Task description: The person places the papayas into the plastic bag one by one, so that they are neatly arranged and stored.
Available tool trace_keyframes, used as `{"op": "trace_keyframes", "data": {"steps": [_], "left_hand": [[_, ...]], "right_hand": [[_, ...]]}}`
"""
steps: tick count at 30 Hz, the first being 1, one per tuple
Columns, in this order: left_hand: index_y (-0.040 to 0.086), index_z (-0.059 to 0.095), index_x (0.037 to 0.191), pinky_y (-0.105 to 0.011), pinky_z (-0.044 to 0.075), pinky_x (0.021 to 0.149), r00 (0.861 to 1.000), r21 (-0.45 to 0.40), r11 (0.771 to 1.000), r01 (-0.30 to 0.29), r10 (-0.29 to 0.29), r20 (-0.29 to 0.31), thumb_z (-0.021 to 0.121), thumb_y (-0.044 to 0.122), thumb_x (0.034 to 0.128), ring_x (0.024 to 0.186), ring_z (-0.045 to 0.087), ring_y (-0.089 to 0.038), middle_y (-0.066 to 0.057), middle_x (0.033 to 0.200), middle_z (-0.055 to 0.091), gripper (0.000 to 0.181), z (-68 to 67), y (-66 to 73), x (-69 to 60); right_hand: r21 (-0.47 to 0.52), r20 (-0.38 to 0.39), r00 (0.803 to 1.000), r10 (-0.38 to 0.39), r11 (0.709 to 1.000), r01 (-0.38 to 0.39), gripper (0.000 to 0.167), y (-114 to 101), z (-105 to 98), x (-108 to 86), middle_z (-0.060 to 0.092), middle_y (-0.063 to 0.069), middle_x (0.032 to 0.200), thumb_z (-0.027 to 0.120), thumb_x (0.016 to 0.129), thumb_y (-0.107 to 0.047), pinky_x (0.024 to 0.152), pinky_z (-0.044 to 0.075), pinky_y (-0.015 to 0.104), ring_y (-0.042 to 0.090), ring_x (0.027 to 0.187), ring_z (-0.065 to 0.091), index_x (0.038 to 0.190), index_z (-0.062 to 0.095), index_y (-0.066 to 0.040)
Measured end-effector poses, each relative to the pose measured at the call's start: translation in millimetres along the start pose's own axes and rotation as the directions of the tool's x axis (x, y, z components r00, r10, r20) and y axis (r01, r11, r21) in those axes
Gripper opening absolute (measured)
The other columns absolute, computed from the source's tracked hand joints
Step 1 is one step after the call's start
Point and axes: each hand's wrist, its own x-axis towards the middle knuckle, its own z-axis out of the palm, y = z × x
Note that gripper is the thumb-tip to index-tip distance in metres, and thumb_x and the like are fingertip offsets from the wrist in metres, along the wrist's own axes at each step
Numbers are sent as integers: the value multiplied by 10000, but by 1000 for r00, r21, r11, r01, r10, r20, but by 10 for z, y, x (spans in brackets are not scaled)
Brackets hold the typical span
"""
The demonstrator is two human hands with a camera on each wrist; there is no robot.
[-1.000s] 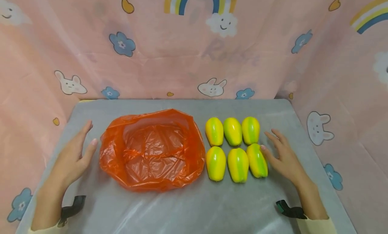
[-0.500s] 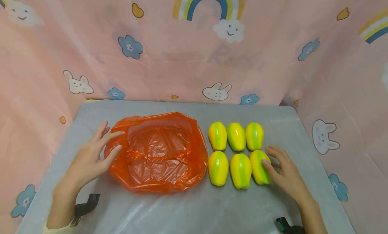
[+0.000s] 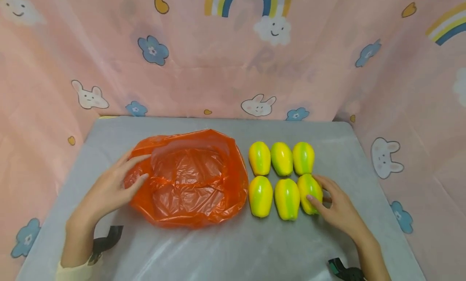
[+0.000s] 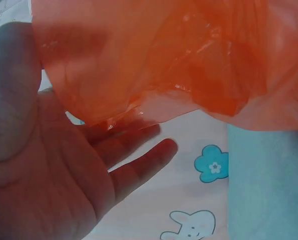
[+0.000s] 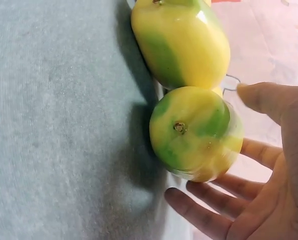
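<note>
An orange plastic bag (image 3: 185, 179) lies with its mouth spread wide, left of the middle of the table. My left hand (image 3: 113, 188) is at the bag's left rim, fingers extended. In the left wrist view, the bag's film (image 4: 154, 55) covers some of the fingertips, and the lower fingers are stretched out. Several glossy yellow-green papaya-like fruits lie in two rows right of the bag. My right hand (image 3: 338, 206) curves loosely about the near-row right-hand fruit (image 3: 309, 192). The right wrist view shows the thumb apart from this fruit (image 5: 189, 130), with the other fingers at its far side.
The near row's left fruit (image 3: 260, 196) lies close to the bag's right edge. Grey cloth covers the table (image 3: 204, 252). A pink patterned curtain (image 3: 204, 70) stands along the back and both sides. A black wrist mount (image 3: 107, 240) hangs by the left wrist.
My left hand has moved right to the bag's rim. My right hand has moved in around the near-row right-hand fruit. The bag and fruits stay about where they were.
</note>
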Motion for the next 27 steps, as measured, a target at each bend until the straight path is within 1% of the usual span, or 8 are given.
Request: {"op": "trace_keyframes", "data": {"steps": [3,7,9,12,15,21,24,27], "left_hand": [[169,497,1571,-817,367,1107,999,-12,1000,2,-1,34,664,354,1031,1520,346,-561,-221,1756,224,595,2,-10,46],[153,507,1558,-810,369,1115,999,-33,999,1,0,40,681,293,1023,1534,336,-540,-210,1744,261,580,-9,-34,44],[145,512,1553,-802,376,1116,999,-39,999,-7,9,43,691,261,1018,1523,357,-532,-217,1716,324,576,-13,-43,49],[140,506,1559,-780,399,1113,998,-29,999,-24,26,57,700,228,1011,1482,422,-514,-230,1655,425,588,-11,-36,74],[115,482,1576,-759,409,1123,996,-5,1000,-21,22,81,709,183,997,1451,464,-513,-248,1601,492,626,-22,-22,78],[14,386,1617,-751,413,1124,991,29,999,34,-38,128,717,130,961,1469,424,-558,-308,1640,411,744,-52,35,63],[4,363,1626,-742,431,1111,989,31,998,46,-49,138,708,116,956,1473,418,-553,-305,1656,386,762,-56,53,52],[15,346,1636,-745,414,1130,989,40,998,50,-55,139,701,119,959,1487,403,-548,-294,1671,368,771,-61,69,41]], "right_hand": [[-3,5,1000,8,1000,-8,677,6,-12,-1,510,232,1547,723,1006,-278,869,632,566,412,1266,575,1587,448,-67],[-2,17,1000,20,1000,-20,692,6,-5,1,517,258,1537,729,1003,-285,822,659,424,450,1229,616,1586,442,-48],[2,31,999,38,999,-38,719,2,-14,2,496,283,1554,725,1005,-303,811,656,389,499,1237,624,1591,417,-20],[8,47,996,72,997,-72,755,-1,-53,6,455,304,1592,713,1012,-334,832,661,444,558,1272,613,1601,380,1],[16,67,993,95,995,-96,775,-17,-68,11,441,309,1607,704,1016,-363,842,656,517,569,1266,620,1612,363,-3],[16,70,993,99,995,-101,776,-26,-83,12,457,311,1594,718,1006,-363,808,666,480,558,1225,649,1609,376,-14],[15,51,994,96,995,-97,773,-46,-109,-5,451,312,1599,729,1000,-344,809,665,490,573,1227,640,1606,380,-14],[19,39,994,104,994,-105,781,-81,-146,-23,446,311,1603,736,995,-344,814,663,497,589,1245,620,1613,377,-29]]}}
